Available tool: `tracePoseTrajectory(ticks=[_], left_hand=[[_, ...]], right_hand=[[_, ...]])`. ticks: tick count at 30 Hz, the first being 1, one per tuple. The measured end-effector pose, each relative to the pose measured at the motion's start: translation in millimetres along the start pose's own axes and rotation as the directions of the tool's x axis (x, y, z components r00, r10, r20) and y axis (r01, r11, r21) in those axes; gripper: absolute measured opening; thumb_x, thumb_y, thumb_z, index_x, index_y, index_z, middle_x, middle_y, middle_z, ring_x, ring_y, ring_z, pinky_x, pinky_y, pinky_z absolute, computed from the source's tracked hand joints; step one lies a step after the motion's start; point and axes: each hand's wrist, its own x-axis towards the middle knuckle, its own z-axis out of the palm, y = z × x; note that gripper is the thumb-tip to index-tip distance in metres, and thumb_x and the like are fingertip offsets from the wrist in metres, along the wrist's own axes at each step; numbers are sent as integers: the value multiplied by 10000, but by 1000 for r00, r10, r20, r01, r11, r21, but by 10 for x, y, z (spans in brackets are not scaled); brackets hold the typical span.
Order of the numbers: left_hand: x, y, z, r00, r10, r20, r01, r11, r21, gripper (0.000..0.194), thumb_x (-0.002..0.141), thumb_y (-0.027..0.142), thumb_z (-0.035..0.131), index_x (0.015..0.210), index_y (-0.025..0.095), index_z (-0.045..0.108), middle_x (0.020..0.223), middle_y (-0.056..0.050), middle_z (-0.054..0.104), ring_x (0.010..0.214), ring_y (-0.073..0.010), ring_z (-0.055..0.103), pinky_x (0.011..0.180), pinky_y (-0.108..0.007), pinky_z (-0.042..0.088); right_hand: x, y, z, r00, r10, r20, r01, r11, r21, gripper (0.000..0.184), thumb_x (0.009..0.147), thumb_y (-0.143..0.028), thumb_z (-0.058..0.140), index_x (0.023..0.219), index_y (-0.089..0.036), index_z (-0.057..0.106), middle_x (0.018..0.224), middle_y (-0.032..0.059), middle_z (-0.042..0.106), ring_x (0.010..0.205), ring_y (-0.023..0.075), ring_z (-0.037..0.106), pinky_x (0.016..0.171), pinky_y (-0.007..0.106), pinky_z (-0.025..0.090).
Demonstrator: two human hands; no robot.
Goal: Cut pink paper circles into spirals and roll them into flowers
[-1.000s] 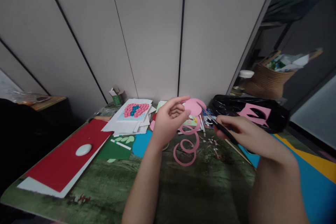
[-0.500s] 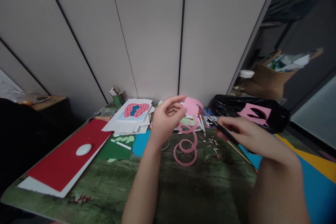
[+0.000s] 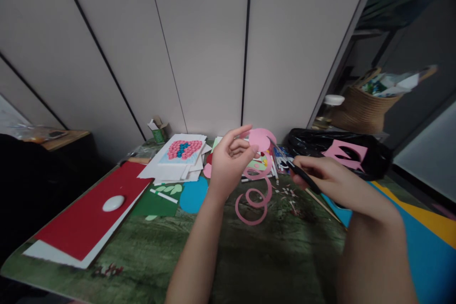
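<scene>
L hand hides pt. of pink paper; blue sheet cut off.

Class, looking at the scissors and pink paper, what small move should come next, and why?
Probably turn the pink disc slightly with the left hand, since the right hand holds the scissors at its edge and a curling strip trails below.
</scene>
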Motion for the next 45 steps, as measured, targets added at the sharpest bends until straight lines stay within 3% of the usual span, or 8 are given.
tracePoseTrajectory(ticks=[15,26,45], left_hand=[[-18,49,-14,993,-57,103,52,997,49,314,730,220,648,1040,187,610,682,-2,612,650,-115,603,631,-249,494],[-13,48,-30,997,-32,68,28,997,69,317,726,207,649,1041,186,617,703,-2,609,667,-105,588,652,-238,493],[12,30,-85,1000,17,3,-18,998,63,265,728,194,648,992,200,640,696,-1,638,650,-98,603,607,-217,503]], right_hand=[[1,-77,18,1000,10,-30,-8,997,70,195,823,-302,496,664,-196,454,619,-31,434,565,97,414,494,230,324],[-14,-77,-1,1000,30,-7,-29,998,64,255,846,-370,474,660,-196,467,609,-29,453,570,102,403,505,238,322],[-34,3,-8,999,-20,33,21,999,-26,258,865,-336,447,647,-199,438,600,-27,433,550,103,378,486,256,273]])
